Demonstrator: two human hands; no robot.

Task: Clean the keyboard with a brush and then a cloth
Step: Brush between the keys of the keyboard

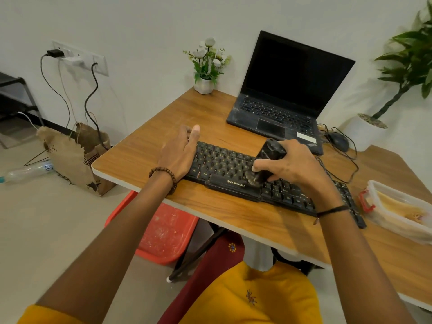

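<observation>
We grip the seemingly light brush (272,148) by its stiff handle in curled right fingers (261,163), soft bristles on the keyboard (222,164) beneath them, straight left fingers (192,136) steadying its end.

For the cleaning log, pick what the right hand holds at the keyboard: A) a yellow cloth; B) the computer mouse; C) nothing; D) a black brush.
D: the right hand grips a black brush, its bristles down on the middle keys of the Zebronics keyboard.
</observation>
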